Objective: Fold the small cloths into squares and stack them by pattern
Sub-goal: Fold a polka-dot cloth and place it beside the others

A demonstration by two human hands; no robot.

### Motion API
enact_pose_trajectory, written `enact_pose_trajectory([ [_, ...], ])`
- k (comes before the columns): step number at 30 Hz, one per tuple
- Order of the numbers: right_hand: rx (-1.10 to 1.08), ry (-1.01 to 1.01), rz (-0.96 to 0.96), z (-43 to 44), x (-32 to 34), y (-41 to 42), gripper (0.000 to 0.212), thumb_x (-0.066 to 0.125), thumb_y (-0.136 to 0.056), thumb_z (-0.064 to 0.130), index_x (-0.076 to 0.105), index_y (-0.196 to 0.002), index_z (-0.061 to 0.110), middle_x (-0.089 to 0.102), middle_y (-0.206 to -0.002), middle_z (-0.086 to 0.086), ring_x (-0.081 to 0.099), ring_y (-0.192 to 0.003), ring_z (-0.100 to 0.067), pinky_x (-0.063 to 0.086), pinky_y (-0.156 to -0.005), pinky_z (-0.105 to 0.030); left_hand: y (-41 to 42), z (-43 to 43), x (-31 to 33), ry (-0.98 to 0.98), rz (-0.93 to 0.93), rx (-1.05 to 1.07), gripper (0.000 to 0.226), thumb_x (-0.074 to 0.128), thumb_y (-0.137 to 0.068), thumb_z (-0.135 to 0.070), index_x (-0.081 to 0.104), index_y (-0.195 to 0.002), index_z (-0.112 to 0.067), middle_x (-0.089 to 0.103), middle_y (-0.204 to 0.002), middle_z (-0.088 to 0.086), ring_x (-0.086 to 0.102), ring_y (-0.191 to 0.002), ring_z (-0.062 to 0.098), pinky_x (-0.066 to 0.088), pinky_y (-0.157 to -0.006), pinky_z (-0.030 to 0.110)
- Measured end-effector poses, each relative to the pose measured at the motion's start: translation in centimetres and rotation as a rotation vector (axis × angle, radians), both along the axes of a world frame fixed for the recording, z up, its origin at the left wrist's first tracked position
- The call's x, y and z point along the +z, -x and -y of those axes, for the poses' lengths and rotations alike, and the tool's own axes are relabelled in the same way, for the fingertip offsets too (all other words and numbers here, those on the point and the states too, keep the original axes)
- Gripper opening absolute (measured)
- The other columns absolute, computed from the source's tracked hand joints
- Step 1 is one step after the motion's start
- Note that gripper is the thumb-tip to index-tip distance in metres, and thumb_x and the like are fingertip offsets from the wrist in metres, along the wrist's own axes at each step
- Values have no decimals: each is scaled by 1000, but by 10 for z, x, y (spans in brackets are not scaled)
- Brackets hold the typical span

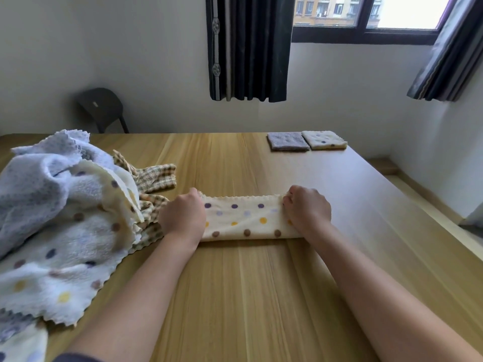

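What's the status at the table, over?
Left hand, right hand grip dotted cloth, a folded strip. Grey square, cream square done beyond. Pile left, not blocking.

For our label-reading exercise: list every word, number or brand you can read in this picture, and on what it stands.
No text here can be read.
The pale sticker on the dark stool: too small and blurred to read.
The dotted cloth: pattern only, no writing.

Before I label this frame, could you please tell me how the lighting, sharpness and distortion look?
In the head view, soft daylight comes from the window, whose sky pane is blown out; only faint shadows lie beside the dotted cloth; the wide-angle lens bends the table edges; the left hand and right hand are sharp, the cloth pile at the left slightly soft.
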State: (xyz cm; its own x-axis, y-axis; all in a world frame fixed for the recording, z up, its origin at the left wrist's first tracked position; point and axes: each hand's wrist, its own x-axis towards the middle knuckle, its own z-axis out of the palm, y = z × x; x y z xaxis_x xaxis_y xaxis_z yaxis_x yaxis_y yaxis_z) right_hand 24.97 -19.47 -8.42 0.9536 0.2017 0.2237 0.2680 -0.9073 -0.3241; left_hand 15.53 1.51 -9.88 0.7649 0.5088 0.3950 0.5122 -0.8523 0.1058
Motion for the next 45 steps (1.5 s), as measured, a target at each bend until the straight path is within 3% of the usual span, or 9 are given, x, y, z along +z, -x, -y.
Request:
enact_pose_trajectory([
  [14, -103, 103, 47, -7, -7, -7, 25, 38, -99, 31, 56, -107, 16, 66, -98, -8, 50, -76, -26, 37, -65, -31, -2, -3, -8, 44, 112, 4, 10, 42, -98, -9, 51, -102, -7, 53, -62, 3, 40, -45, 15, 22, -42, 22],
  [19, 59, 5, 348, -6, -9, 6, 30, 57, -92, 25, 59, -119, 12, 61, -113, -11, 58, -98, -31, 45, -81, -40, 2, 1, -3, -82, 263, -366, 33, 57, -87, -10, 53, -120, -8, 58, -112, 12, 59, -97, 29, 48, -77, 38],
  [22, 270, -85, 184, -14, -7, 31, 33, 47, -98, 27, 55, -127, 15, 57, -127, -8, 54, -112, -29, 41, -90, -35, 6, 9, -4, 122, -7, -576, 46, 43, -98, -34, 41, -142, -21, 35, -152, 2, 24, -144, 20, 16, -116, 40],
  [26, 429, 218, -186, -16, -24, 49, 54, 16, -100, 55, 10, -152, 41, 0, -162, -2, -1, -149, -23, 2, -120, -44, 4, 8, -14, 152, -416, -532, 63, 18, -97, -59, 1, -153, -35, -6, -162, -2, -11, -147, 14, -7, -120, 42],
  [30, 416, 286, -246, -15, -21, 42, 54, 13, -99, 56, 1, -151, 46, -12, -162, 2, -13, -148, -22, -9, -118, -49, 3, 11, -13, 138, -436, -500, 64, 16, -97, -60, -3, -153, -36, -10, -161, -2, -12, -148, 15, -6, -120, 43],
  [35, 377, 231, -121, -10, -22, 41, 51, 24, -101, 47, 16, -151, 41, 1, -163, 0, -6, -149, -25, -8, -118, -50, 6, 15, -15, 152, -407, -423, 66, 16, -95, -63, -1, -153, -35, -7, -162, 0, -8, -148, 17, -5, -120, 44],
  [37, 377, 111, 65, -8, -23, 46, 42, 35, -100, 38, 41, -142, 35, 30, -155, -2, 22, -145, -28, 13, -117, -46, 10, 18, -16, 167, -385, -367, 66, 17, -95, -63, 1, -153, -34, -5, -162, 1, -6, -149, 19, -4, -120, 44],
  [40, 443, -53, 257, -11, -24, 61, 35, 39, -92, 34, 70, -105, 25, 63, -108, 4, 61, -99, -19, 43, -84, -35, 18, 21, -13, 218, -332, -263, 68, 17, -96, -62, 4, -154, -29, 4, -162, 1, 2, -149, 20, 0, -119, 45],
  [45, 399, 9, 147, -1, -24, 63, 55, 17, -92, 46, 69, -99, 30, 63, -109, 12, 58, -105, -12, 34, -98, -32, 39, 23, 2, 85, -140, -142, 59, 21, -98, -55, 32, -144, -21, 58, -132, 1, 50, -123, 20, 25, -105, 45],
])
